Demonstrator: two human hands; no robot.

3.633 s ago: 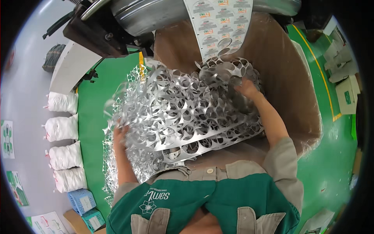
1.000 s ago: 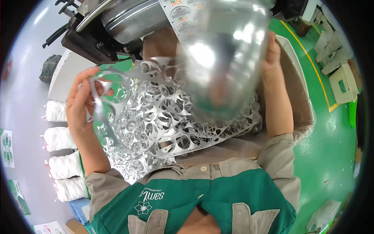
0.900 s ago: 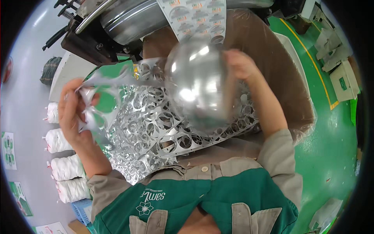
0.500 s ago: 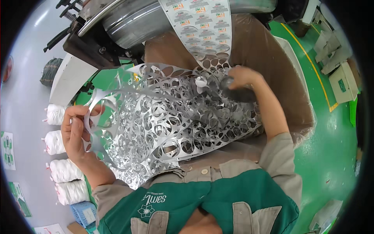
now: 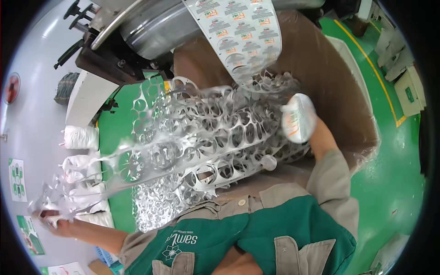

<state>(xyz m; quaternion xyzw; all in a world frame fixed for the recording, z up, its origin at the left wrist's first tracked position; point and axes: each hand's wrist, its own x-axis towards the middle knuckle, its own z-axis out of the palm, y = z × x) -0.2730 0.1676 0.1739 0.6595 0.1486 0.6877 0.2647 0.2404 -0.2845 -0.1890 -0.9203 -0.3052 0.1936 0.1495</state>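
Note:
Far out at the left, my left hand (image 5: 57,222) is closed on the end of a silver foil scrap web (image 5: 215,162) punched with round holes. The web stretches from it across to a large tangled heap of the same scrap (image 5: 183,137). On the right, a printed round foil lid (image 5: 300,120) covers most of my right hand (image 5: 319,133), which appears to grip it; its fingers are mostly hidden. Whether several lids are stacked there I cannot tell. A small pale disc (image 5: 269,162) shows at the heap's near edge.
Printed foil sheet (image 5: 240,36) hangs from a metal roller (image 5: 160,30) into a brown plastic-lined bin (image 5: 339,91) ahead. Black machine parts (image 5: 107,59) stand at the far left. White wrapped bundles (image 5: 81,137) line the left side. A pale box (image 5: 409,94) is at the far right.
My left hand has swung outward and nearer, drawing the scrap web out long. My right hand has come back from the heap, and the lid's printed face now shows.

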